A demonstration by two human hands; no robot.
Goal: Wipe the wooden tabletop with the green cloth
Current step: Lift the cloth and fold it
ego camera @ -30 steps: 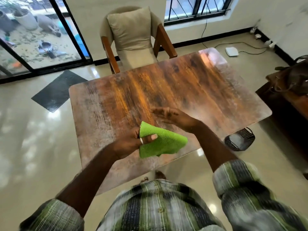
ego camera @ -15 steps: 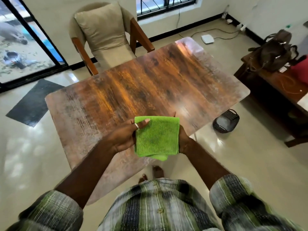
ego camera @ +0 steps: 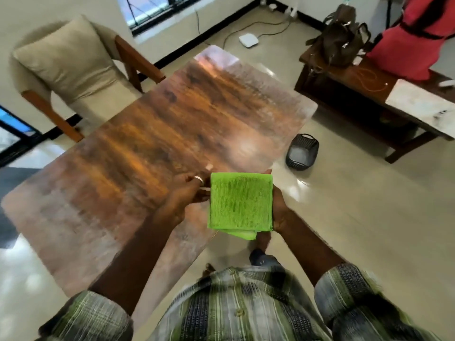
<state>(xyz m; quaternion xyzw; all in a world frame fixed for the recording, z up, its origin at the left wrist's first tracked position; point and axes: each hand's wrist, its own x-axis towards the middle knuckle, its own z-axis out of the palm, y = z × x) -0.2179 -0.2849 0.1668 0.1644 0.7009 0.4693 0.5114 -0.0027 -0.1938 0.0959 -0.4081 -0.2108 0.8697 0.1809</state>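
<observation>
Cloth (ego camera: 241, 203), green and folded into a flat square, sits held above the near right corner of the surface (ego camera: 152, 134), partly past its edge and not touching the wood. The left hand (ego camera: 187, 193) closes its grip on the cloth's left edge; the right hand (ego camera: 277, 205) supports it from beneath and along the right edge, fingers curled around the far corner.

Risks, as judged from this position:
- A loose lower layer hangs out at the cloth's near edge. If the fold is not secured before pressing down, the layers may slide apart and the wipe will be uneven.
- The cloth is held over the surface's edge; a slack grip drops it to the floor, near the person's feet.
- A basket (ego camera: 302, 151) stands on the floor just beside the surface's right edge and could be kicked while working along that side.

Not determinable:
- The right palm and most of its fingers are hidden under the cloth.
- The whole view is blurred, so dust or marks on the wood cannot be made out.
- The surface's near left corner is covered by the left arm.
</observation>
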